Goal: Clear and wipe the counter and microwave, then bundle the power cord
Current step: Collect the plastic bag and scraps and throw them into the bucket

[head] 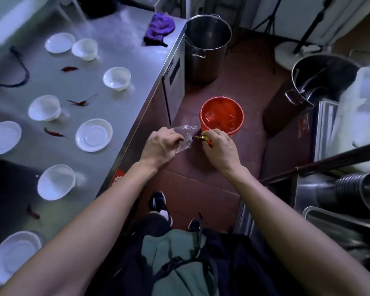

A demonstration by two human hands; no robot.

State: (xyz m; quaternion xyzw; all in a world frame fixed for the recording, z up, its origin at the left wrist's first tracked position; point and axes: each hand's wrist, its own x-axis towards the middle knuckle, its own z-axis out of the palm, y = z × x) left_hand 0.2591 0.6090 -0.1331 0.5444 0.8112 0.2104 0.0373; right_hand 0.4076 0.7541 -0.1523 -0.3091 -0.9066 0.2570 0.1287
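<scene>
floor: reddish-brown tiles | steel cabinet left | steel shelving right | dim light

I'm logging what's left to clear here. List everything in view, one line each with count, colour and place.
bowls and dishes: nine, white, spread over the counter
dried chillies: about five, red, scattered between the dishes
cloth: one, purple, far counter corner
power cord: one, black, counter's left edge
counter: one, steel, left
stockpot: one, steel, on the floor beyond the counter
second large pot: one, steel, right
bucket: one, red, on the floor ahead of the hands
plastic wrapper: one, clear, held by the left hand
small scrap: one, yellowish, pinched by the right hand
left hand: over the floor, near the bucket
right hand: beside the bucket
</scene>
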